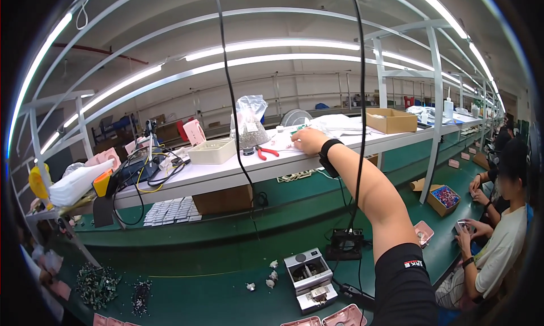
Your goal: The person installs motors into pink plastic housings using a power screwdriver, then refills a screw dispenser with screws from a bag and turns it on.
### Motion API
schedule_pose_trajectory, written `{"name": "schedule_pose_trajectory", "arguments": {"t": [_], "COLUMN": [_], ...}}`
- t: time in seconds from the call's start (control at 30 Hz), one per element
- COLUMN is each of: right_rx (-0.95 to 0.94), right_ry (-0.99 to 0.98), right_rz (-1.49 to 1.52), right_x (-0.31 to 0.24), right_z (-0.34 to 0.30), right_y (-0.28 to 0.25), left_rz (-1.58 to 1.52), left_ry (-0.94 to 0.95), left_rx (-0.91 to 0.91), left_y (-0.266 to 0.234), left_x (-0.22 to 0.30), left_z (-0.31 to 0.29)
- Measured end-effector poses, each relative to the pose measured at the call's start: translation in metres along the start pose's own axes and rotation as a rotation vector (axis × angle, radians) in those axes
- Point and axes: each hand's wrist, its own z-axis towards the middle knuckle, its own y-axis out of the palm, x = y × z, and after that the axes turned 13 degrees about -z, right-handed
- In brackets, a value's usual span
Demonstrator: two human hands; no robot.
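My right arm stretches far up and forward to the white shelf [226, 168], with a black band at the wrist. There my right hand [310, 140] is low over the shelf top, fingers curled down and together; whatever they hold is hidden or too small to make out. Left of it lie small whitish pieces [281, 140] and red-handled pliers [266, 152]. A small green board [300, 128] shows just behind the fingers. Further left stands a clear plastic bag [251, 125] filled with small parts. My left hand is out of view.
On the green bench [215, 292] below stand a grey metal device [309, 275], pink plastic housings [345, 316] and a heap of circuit boards [96, 285]. A cream bin [212, 152] sits on the shelf. Black cables [361, 99] hang before me. Co-workers [504, 229] sit at right.
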Motion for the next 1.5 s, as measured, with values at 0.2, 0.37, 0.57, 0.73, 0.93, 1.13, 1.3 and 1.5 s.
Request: {"name": "schedule_pose_trajectory", "arguments": {"t": [0.2, 0.37, 0.57, 0.73, 0.93, 1.13, 1.3, 1.5], "right_rx": [-0.002, 0.059, -0.141, -0.203, -0.142, -0.041, -0.300, -0.014], "right_ry": [0.099, 0.045, 0.117, 0.033, -0.061, 0.006, 0.008, -0.233], "right_rz": [-0.248, -0.111, -0.135, -0.017, 0.039, 0.101, 0.043, -0.028], "right_x": [0.033, 0.014, 0.008, 0.010, 0.004, -0.018, -0.023, -0.017], "right_z": [0.017, 0.017, 0.019, 0.025, 0.026, 0.011, -0.010, -0.045], "right_y": [0.031, -0.002, -0.006, -0.006, -0.001, -0.030, -0.062, -0.055], "left_rz": [0.089, 0.023, 0.062, 0.135, 0.145, 0.077, 0.099, 0.054], "left_ry": [-0.052, -0.043, -0.023, -0.052, -0.089, -0.140, -0.128, -0.140], "left_rx": [0.044, 0.047, -0.039, -0.037, -0.049, -0.034, -0.049, -0.044], "left_y": [-0.009, 0.003, 0.012, 0.015, 0.019, 0.021, 0.020, 0.026], "left_x": [-0.012, -0.011, -0.003, -0.007, -0.007, -0.007, -0.005, 0.005], "left_z": [-0.001, 0.008, 0.014, 0.010, 0.008, 0.006, 0.006, 0.006]}}
